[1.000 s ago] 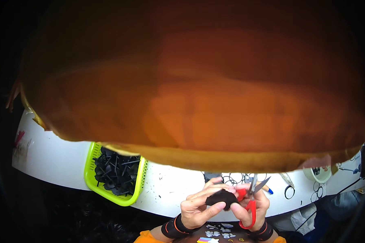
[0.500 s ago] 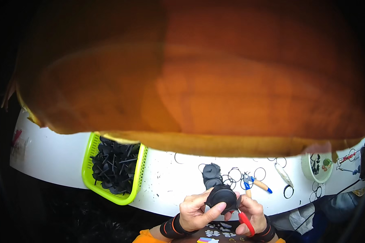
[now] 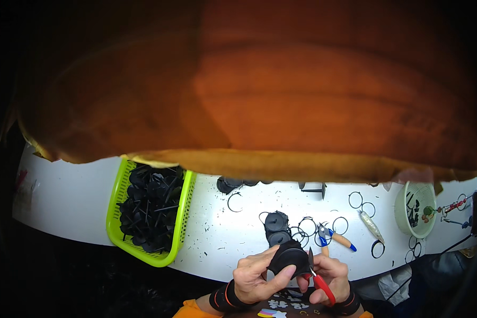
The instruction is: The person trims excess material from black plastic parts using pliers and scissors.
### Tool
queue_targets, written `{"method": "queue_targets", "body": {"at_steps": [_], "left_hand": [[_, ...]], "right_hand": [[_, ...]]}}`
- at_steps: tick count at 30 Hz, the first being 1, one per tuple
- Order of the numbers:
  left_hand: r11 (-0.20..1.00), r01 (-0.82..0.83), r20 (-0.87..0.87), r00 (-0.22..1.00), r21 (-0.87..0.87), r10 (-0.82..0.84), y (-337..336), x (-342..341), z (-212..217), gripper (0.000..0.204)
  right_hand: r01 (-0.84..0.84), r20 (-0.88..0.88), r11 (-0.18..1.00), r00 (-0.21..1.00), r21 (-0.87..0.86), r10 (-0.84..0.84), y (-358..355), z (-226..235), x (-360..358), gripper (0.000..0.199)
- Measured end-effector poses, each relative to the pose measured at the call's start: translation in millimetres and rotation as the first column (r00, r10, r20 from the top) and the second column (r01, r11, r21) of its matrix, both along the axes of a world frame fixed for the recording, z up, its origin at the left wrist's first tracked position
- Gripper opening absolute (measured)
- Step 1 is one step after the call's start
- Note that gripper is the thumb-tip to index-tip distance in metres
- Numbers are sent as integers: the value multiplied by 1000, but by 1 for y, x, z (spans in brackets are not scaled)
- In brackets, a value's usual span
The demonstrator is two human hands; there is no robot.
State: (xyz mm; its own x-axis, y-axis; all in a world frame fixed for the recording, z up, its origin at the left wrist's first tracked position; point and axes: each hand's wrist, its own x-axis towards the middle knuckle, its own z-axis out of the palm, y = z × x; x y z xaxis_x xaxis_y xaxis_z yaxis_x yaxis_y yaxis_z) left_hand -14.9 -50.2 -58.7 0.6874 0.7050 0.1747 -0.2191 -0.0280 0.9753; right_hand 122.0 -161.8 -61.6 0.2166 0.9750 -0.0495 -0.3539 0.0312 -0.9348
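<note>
My left hand (image 3: 257, 275) grips a round black plastic disc (image 3: 289, 257) at the near edge of the white table (image 3: 79, 201). My right hand (image 3: 331, 275) holds red-handled cutters (image 3: 319, 278) with the blade tip against the disc's right rim. Just beyond my hands lies a short stack of similar black discs (image 3: 276, 227) with thin black rings (image 3: 307, 225) around it.
A lime green basket (image 3: 119, 204) full of black stemmed parts sits at the left. A blue and orange handled tool (image 3: 336, 238) lies right of the discs. A small pale round basket (image 3: 420, 209) stands at the far right. An orange fabric edge (image 3: 259, 106) covers the upper view.
The orange fabric has lifted, uncovering more of the table. My hands moved slightly down and left, and the cutters turned from pointing up to lying against the disc.
</note>
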Motion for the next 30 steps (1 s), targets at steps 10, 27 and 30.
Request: {"method": "queue_targets", "body": {"at_steps": [10, 27, 30], "left_hand": [[1000, -11, 2, 1000, -26, 11, -1, -2, 0, 32], [998, 63, 47, 997, -15, -63, 3, 1, 3, 25], [1000, 1, 109, 994, 10, -3, 3, 4, -4, 32]], "right_hand": [[96, -59, 993, 994, 72, -92, 2, 7, -6, 63], [152, 136, 988, 980, -29, -146, -6, 6, -7, 57], [177, 142, 984, 975, -19, -173, -4, 11, -12, 57]]}}
